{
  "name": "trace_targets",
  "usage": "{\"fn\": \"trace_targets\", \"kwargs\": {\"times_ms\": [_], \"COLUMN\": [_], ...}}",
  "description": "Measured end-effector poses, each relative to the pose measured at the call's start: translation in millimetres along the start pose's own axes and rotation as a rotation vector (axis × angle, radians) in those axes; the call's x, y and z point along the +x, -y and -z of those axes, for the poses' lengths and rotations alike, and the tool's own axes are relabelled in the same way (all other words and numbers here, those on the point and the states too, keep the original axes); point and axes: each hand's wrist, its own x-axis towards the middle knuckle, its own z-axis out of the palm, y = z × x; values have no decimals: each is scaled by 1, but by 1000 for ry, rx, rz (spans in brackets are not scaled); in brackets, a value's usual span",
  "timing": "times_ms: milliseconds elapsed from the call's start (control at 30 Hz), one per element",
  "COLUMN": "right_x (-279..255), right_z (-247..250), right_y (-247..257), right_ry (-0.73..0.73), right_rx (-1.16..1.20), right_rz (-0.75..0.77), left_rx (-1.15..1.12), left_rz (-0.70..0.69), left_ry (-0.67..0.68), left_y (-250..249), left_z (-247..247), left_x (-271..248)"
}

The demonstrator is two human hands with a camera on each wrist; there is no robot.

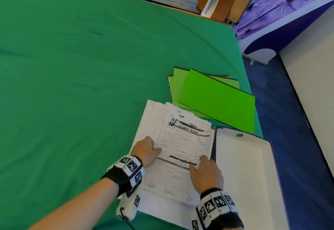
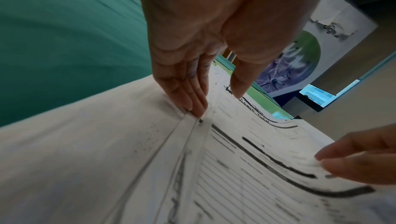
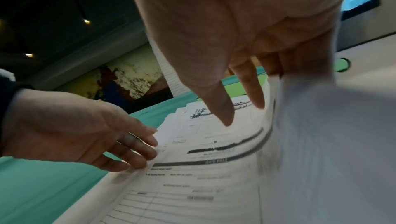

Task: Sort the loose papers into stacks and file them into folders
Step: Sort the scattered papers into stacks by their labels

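Observation:
A loose stack of printed white papers (image 1: 180,145) lies on the green cloth near the table's right front, its top form marked "HR ADMIN FORM" by hand. My left hand (image 1: 153,146) sits at the stack's left edge, its straight fingers (image 2: 193,99) touching the upper sheets' edge and the thumb over the page. My right hand (image 1: 198,163) holds the right side of the top sheets (image 3: 203,176); its thumb is on the printed face and its other fingertips are hidden behind the lifted, curling edge. Bright green folders (image 1: 216,99) lie fanned just beyond the papers.
An open white box file (image 1: 242,175) lies right of the papers at the table's edge. The green cloth (image 1: 81,67) stretches far to the left and back. Blue floor and a white wall lie past the right edge.

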Motion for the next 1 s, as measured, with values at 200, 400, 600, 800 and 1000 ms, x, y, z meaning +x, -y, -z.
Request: {"fn": "trace_targets", "kwargs": {"times_ms": [200, 400, 600, 800, 1000], "right_x": [9, 20, 24, 33, 37], "right_z": [10, -1, -11, -7, -5], "right_y": [8, 23, 40, 38, 48], "right_ry": [-77, 26, 224, 97, 57], "right_rx": [-339, -125, 363, 519, 570], "right_rz": [77, 249, 206, 142, 153], "left_rx": [105, 95, -149, -122, -356], "left_rz": [59, 108, -99, -219, -168], "left_ry": [-112, -78, -103, -102, -43], "left_y": [-2, -8, -18, -30, -23], "left_z": [-7, -11, -10, -9, -8], "left_x": [-1, 0, -2, 2, 9]}}
